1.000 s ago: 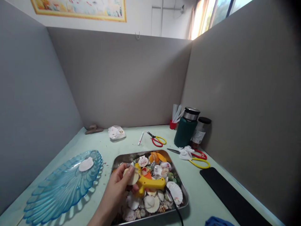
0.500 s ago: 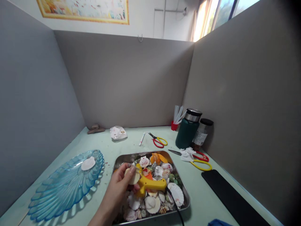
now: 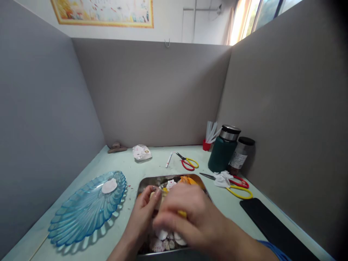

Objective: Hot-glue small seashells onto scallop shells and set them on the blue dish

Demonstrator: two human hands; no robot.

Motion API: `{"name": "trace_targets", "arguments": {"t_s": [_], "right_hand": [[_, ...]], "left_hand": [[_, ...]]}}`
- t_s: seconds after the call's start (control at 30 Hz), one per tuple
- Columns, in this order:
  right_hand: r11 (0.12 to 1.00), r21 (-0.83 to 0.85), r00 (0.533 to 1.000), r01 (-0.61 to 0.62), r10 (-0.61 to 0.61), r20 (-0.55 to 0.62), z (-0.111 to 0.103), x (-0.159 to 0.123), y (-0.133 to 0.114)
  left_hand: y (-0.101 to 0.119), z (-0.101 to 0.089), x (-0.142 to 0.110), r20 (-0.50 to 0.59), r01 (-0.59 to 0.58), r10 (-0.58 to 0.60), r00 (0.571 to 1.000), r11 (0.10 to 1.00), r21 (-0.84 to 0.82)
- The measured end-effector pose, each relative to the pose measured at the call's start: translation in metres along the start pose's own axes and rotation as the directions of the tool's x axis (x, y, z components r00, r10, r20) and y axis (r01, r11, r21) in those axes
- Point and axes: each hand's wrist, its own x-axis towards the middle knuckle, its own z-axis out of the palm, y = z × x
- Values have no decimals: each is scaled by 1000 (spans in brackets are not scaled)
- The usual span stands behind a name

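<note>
My left hand [image 3: 145,206] is over the metal tray's left half, pinching a pale, flat shell [image 3: 156,200] between thumb and fingers. Reaching in from the right, my right hand [image 3: 187,210] curls around a yellow hot glue gun [image 3: 182,214]. Only bits of the gun show, as the hand covers most of it. Beneath both hands, the tray [image 3: 160,253] holds many shells, with white ones [image 3: 162,235] near the front and orange pieces [image 3: 187,179] at the back. Much of the tray's contents is hidden by my right hand.
A blue scalloped dish [image 3: 81,214] with a white shell [image 3: 109,186] stands left. Behind are a plastic packet [image 3: 141,152], a white stick [image 3: 169,160] and small scissors [image 3: 188,164]. Right are larger scissors [image 3: 239,192], tissue [image 3: 223,178], a green flask [image 3: 222,154], a jar [image 3: 239,159] and a black slab [image 3: 269,224].
My right hand has come in from the right and closed over the yellow glue gun. My left hand still holds the pale shell. The view has shifted slightly.
</note>
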Motion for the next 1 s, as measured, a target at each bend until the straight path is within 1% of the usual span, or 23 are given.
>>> {"name": "trace_targets", "arguments": {"t_s": [0.07,0.13,0.2,0.23,0.3,0.37,0.5,0.6,0.8,0.87,1.0], "right_hand": [[993,-81,994,-83,77,-75,0,20,9],[964,-203,980,-174,150,-127,5,31,21],[936,-267,972,-230,206,-116,11,35,32],[931,-271,969,-245,227,-98,14,35,36],[937,-230,965,-263,252,-74,18,34,41],[944,-190,962,-270,259,-85,19,33,43],[959,-144,967,-244,230,-111,20,34,44],[965,-128,971,-227,214,-109,22,35,45],[967,-93,967,-238,228,-111,27,38,50],[968,-39,965,-249,245,-92,27,39,53],[959,102,963,-266,268,-12,24,41,59]], "left_hand": [[0,0,0,51,-2,4,999,1000,-30],[-2,0,-1,92,21,-15,996,998,-61],[-3,0,-1,99,7,0,995,997,-73],[-3,0,-1,97,-9,16,995,997,-78],[-2,0,-2,93,-23,32,995,995,-94],[-1,1,-2,76,-12,20,997,995,-102],[0,1,-3,16,1,0,1000,997,-73],[0,0,-3,-12,21,-22,1000,995,-101],[-1,-5,1,9,38,-37,999,978,-205],[-1,-6,2,16,39,-37,999,973,-227],[-3,-9,3,22,7,-2,1000,970,-242]]}}
